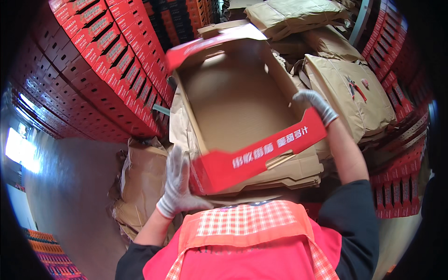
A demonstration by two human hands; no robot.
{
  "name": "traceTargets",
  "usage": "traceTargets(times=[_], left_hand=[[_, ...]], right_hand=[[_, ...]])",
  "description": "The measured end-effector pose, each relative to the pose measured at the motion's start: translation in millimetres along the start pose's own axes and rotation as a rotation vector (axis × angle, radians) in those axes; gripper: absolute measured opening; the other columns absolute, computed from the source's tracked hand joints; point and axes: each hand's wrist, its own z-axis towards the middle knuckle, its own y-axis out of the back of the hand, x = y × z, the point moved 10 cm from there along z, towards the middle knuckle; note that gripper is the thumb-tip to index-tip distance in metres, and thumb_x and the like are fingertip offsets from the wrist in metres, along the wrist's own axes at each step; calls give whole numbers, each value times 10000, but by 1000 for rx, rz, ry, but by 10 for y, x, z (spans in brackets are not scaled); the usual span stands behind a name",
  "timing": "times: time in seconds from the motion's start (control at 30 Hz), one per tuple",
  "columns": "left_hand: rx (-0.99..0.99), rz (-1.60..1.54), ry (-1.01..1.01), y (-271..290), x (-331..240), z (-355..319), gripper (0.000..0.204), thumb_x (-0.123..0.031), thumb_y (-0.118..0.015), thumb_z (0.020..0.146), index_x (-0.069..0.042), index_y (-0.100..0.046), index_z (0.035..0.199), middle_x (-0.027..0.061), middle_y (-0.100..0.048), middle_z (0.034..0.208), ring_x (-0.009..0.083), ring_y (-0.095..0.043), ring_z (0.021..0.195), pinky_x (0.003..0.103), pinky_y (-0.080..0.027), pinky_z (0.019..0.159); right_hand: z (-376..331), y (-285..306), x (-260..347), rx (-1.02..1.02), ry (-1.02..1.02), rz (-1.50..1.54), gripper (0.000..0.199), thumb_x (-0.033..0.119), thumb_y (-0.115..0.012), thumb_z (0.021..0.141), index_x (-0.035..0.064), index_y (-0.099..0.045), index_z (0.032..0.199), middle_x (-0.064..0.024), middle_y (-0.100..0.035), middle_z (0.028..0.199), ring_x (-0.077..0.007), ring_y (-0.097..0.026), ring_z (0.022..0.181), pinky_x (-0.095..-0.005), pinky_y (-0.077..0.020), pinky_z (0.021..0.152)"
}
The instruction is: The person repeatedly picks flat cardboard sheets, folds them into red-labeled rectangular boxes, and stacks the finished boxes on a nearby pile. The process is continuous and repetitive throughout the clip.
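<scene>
In front of me is an open-topped cardboard tray box (219,173), brown inside with red end panels, tilted a little. My right hand (318,104), in a pale work glove, grips the box's right wall close to the near corner, fingers over the rim. At the near left corner is my left hand (177,183), also gloved, its fingers stretched along the outside and its thumb spread. Flat brown cardboard blanks (284,173) lie stacked beneath the box.
Tall stacks of red boxes (107,51) rise on the left, with more red boxes (387,51) on the right. Paper-wrapped bundles (336,84) sit at the right and back; red-handled pliers (357,89) lie on one. Another brown bundle (140,177) stands left of my left hand.
</scene>
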Motion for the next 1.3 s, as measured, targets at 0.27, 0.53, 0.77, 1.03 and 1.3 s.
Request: traceTargets(times=[0.27, 0.53, 0.77, 1.03, 1.3], left_hand=[[76, -72, -214, -1169, -610, 1466, 981, -390, -863, 636, 39, -442, 1411, 259, -527, 1337, 456, -562, 1126, 472, -468, 1009], [-354, -328, -152, -1324, -654, 1615, 1244, -456, -885, 618, 13, -189, 1537, 345, -295, 1511, 519, -464, 1241, 504, -442, 1018], [-155, -421, 223, -1674, -438, 1479, 1403, -472, -927, 555, -20, -40, 1543, 259, -271, 1505, 423, -322, 1399, 446, -297, 1160], [39, -1037, 431, -2021, -311, 1253, 991, -289, -901, 655, -56, -353, 1446, 102, -474, 1406, 258, -483, 1288, 394, -372, 1103], [-304, -304, 77, -762, 215, 425, 754, -306, -811, 761, -36, -497, 1391, 197, -521, 1382, 466, -473, 1286, 502, -368, 1100]], right_hand=[[-211, 240, -513, -272, 335, 230, 174, 120, -581, 954, 25, -700, 1036, -84, -715, 947, -166, -674, 755, -314, -573, 682], [-1438, -906, 849, -226, 834, -785, 370, 156, -690, 916, 21, -591, 1246, -77, -669, 979, -138, -631, 911, -317, -527, 832], [-1072, -1214, 790, -135, 341, -1065, 290, 233, -749, 731, 20, -574, 821, -120, -609, 727, -248, -617, 681, -365, -509, 660], [-748, -2285, 674, 98, 997, -1618, 125, 128, -665, 766, 88, -624, 878, -104, -675, 827, -332, -668, 834, -421, -516, 716], [-638, -3053, 774, 326, 806, -835, 267, 207, -713, 849, 32, -648, 1041, -142, -692, 954, -285, -684, 883, -360, -547, 805]])
